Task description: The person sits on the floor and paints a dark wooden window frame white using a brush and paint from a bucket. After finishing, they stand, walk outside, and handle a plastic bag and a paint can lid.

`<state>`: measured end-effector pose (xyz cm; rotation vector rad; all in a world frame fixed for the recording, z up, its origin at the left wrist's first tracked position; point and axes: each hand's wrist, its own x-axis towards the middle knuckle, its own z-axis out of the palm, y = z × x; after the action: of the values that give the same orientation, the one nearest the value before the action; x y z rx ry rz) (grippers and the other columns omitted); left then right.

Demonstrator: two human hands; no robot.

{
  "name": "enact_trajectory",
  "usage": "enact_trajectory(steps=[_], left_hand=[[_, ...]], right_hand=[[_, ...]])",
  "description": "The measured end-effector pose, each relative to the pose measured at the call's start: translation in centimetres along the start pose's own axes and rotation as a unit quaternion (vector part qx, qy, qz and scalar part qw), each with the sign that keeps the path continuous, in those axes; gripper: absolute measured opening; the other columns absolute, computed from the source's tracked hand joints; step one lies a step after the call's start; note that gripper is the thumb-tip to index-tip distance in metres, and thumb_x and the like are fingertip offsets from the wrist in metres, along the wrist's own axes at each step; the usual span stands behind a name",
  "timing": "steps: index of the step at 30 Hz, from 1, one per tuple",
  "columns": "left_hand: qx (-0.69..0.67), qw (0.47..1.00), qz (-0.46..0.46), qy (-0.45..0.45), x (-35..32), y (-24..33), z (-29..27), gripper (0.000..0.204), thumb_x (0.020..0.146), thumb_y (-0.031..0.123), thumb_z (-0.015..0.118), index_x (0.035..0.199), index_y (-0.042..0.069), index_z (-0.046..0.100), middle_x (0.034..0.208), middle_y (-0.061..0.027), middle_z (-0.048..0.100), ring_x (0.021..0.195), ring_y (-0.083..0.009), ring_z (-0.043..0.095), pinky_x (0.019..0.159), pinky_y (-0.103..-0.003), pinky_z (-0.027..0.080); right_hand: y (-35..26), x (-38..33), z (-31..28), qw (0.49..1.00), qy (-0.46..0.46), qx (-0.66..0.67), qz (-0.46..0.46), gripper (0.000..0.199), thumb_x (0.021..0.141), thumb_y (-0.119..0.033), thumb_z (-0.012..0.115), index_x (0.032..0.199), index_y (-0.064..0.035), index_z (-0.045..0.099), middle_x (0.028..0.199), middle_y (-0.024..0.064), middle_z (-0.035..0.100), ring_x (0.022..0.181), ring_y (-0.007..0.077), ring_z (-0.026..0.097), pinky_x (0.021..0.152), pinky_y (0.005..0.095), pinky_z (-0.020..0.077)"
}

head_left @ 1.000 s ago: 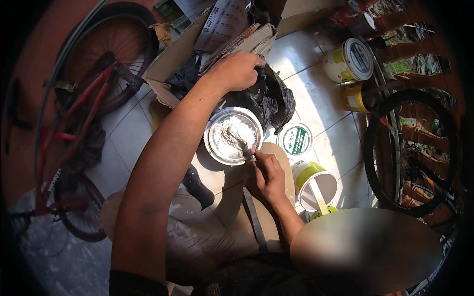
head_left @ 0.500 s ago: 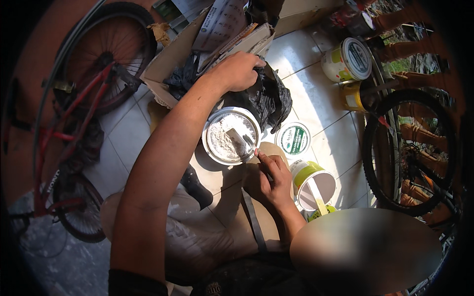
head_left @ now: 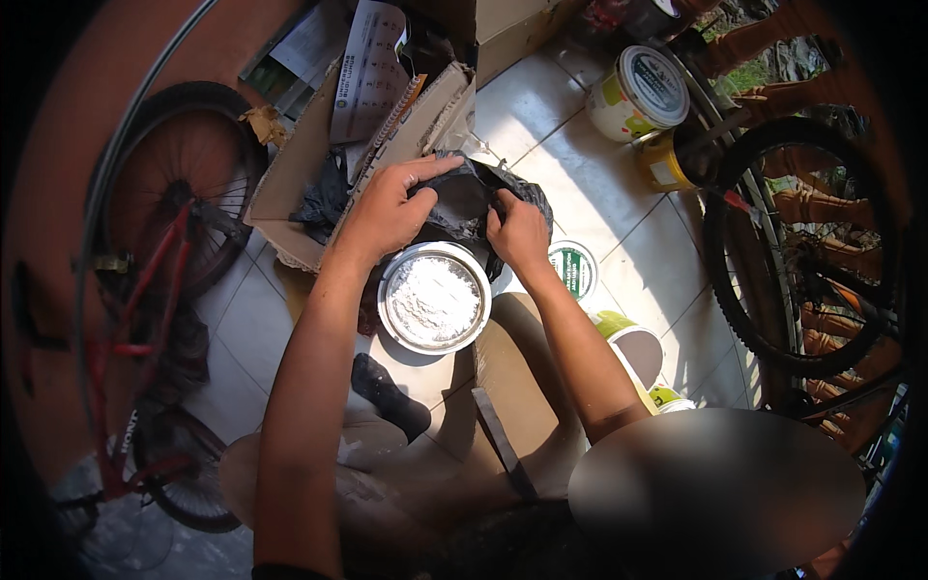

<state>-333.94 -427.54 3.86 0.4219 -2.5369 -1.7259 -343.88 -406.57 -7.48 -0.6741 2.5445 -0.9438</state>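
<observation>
A crumpled black plastic bag (head_left: 469,205) lies with its mouth spread between my two hands. My left hand (head_left: 391,208) grips the bag's left edge, index finger stretched along the rim. On the opposite edge, my right hand (head_left: 519,232) pinches the plastic between thumb and fingers. Just below the bag stands a round white tub (head_left: 389,324), nearly full of white powder (head_left: 433,295). The putty knife that was in this powder is out of sight. My right forearm partly covers a white lid with green print (head_left: 575,269).
An open cardboard box (head_left: 290,208) with papers is beside the bag. A red bicycle (head_left: 174,246) stands left, and a bicycle wheel (head_left: 720,251) right. A lidded paint bucket (head_left: 619,101), a yellow pot (head_left: 662,166) and a tipped bucket (head_left: 638,350) sit on the tiles.
My right hand has left the tub and moved up to the bag. The putty knife is gone from the powder. My left hand has shifted left, and the bag's mouth has opened.
</observation>
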Motion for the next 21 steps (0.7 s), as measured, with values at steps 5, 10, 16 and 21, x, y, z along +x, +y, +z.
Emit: enact_trajectory(steps=[5, 10, 16, 21], left_hand=[[-0.062, 0.998, -0.025, 0.008, -0.6, -0.2, 0.6, 0.061, 0.087, -0.006, 0.052, 0.143, -0.001, 0.077, 0.153, -0.0244, 0.071, 0.140, -0.0250, 0.067, 0.121, -0.034, 0.049], [-0.086, 0.996, -0.021, 0.000, 0.3, -0.9, 0.8, 0.061, 0.088, -0.009, 0.053, 0.144, -0.001, 0.076, 0.151, -0.0196, 0.073, 0.122, -0.0163, 0.072, 0.106, -0.029, 0.056], [-0.118, 0.992, -0.045, 0.011, 0.8, -1.0, 0.9, 0.061, 0.091, -0.008, 0.056, 0.148, 0.002, 0.075, 0.144, -0.0120, 0.075, 0.091, -0.0062, 0.065, 0.080, -0.025, 0.054], [-0.055, 0.997, -0.050, -0.003, 1.4, -0.4, 0.2, 0.060, 0.091, -0.008, 0.056, 0.146, 0.005, 0.077, 0.131, -0.0101, 0.080, 0.092, -0.0076, 0.067, 0.082, -0.026, 0.056]], right_hand=[[2.5, 0.8, 4.8, 0.991, 0.014, 0.092, 0.099, 0.039, 0.098, -0.022, 0.075, 0.120, 0.0094, 0.080, 0.106, 0.0321, 0.081, 0.102, 0.0478, 0.080, 0.095, 0.0485, 0.0616], [6.2, 1.1, 8.7, 0.958, 0.048, 0.249, 0.132, 0.032, 0.097, -0.020, 0.081, 0.113, 0.0082, 0.083, 0.102, 0.0179, 0.085, 0.090, 0.0238, 0.079, 0.086, 0.0366, 0.0596], [7.5, 0.7, 8.6, 0.911, -0.070, 0.380, 0.145, 0.028, 0.103, -0.020, 0.080, 0.116, 0.0046, 0.084, 0.100, 0.0096, 0.084, 0.086, 0.0146, 0.073, 0.081, 0.0306, 0.0566], [7.6, -1.0, 4.2, 0.845, -0.112, 0.507, 0.126, 0.023, 0.108, -0.016, 0.076, 0.124, -0.0007, 0.081, 0.104, 0.0036, 0.081, 0.088, 0.0098, 0.071, 0.078, 0.0261, 0.0565]])
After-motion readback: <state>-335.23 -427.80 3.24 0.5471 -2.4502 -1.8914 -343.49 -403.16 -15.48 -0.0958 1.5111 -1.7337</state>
